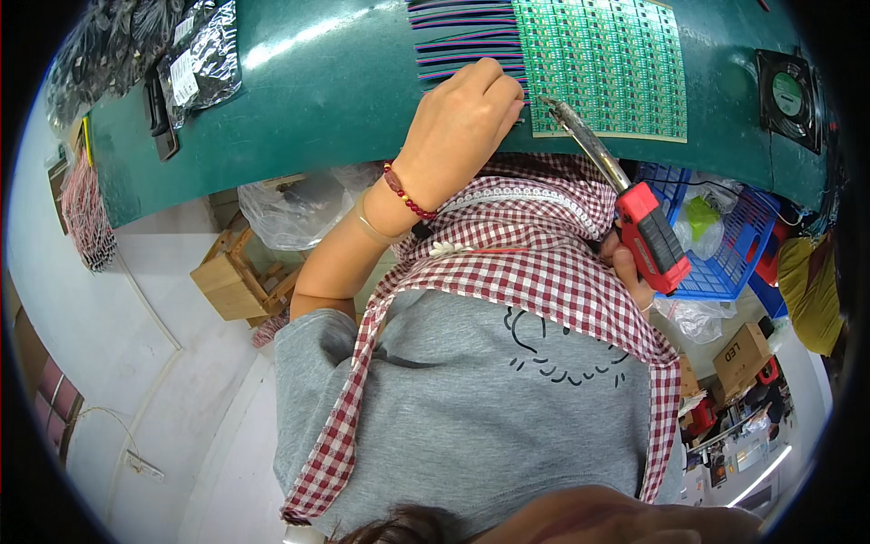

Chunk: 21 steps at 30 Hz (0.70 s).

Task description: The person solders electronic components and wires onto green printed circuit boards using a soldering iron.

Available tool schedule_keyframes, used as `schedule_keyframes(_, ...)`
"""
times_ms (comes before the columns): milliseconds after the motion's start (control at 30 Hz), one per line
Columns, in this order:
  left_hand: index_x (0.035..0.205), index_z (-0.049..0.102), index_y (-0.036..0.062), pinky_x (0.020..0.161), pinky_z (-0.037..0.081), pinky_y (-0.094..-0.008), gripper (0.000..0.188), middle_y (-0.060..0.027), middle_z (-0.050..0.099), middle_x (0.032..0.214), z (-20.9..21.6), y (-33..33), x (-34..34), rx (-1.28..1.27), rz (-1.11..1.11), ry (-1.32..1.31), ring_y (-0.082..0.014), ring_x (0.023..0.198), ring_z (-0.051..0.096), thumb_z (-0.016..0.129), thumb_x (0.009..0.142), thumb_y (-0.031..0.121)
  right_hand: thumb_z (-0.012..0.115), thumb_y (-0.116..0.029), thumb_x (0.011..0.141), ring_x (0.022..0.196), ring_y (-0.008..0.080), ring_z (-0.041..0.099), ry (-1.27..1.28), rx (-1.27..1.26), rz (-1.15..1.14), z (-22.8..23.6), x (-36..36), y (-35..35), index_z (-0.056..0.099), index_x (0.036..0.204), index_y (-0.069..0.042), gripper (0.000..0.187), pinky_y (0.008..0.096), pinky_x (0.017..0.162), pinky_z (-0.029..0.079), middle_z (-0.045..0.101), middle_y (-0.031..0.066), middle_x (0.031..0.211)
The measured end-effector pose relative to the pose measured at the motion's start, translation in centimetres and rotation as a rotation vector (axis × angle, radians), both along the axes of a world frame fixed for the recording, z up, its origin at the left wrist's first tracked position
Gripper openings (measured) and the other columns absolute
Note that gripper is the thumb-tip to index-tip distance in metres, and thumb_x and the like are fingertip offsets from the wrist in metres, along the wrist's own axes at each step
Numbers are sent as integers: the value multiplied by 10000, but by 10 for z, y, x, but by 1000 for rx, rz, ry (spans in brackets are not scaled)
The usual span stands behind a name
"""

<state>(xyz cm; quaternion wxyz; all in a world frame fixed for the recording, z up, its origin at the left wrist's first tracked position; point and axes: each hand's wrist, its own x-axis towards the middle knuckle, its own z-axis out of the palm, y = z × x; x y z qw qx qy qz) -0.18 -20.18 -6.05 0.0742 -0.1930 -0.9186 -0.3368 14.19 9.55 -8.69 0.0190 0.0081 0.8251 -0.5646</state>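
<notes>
A green circuit board panel (pixel 603 68) lies on the green table, with many small parts in rows. Thin dark and pink wires (pixel 467 41) stretch side by side from its left edge. My left hand (pixel 467 118) rests over the lower wires, its fingers pinched on a wire by the panel's lower left corner; the fingertips are partly hidden. In my right hand (pixel 625 267) is a red and black soldering iron (pixel 648 231), gripped by the handle. Its metal tip points up and left to the panel's left edge, close to my left fingertips.
Black cable bundles in plastic bags (pixel 204 63) sit at the table's far left, near a black-handled cutter (pixel 159 109). A small black fan (pixel 788 100) stands at the right. Below the table are a blue basket (pixel 725 263), a clear plastic bag (pixel 304 208) and a wooden stool (pixel 231 276).
</notes>
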Motion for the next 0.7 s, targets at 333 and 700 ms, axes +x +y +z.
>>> schedule_keyframes(333, 858, 642, 37, 636, 512, -369, 79, -83, 595, 840, 1, -2, -1, 7, -9, -22, -280, 740, 621, 701, 809, 58, 728, -42, 761, 724, 242, 683, -93, -63, -16, -1, 3, 1, 704, 995, 16, 243, 318, 641, 516, 701, 135, 862)
schedule_keyframes(700, 870, 646, 34, 643, 514, -371, 87, -84, 600, 847, 2, -3, -2, 10, -25, -40, -287, 747, 623, 704, 813, 65, 725, -58, 773, 722, 246, 683, -96, -102, -9, 11, -4, -3, 698, 1007, 26, 249, 317, 645, 522, 697, 137, 864)
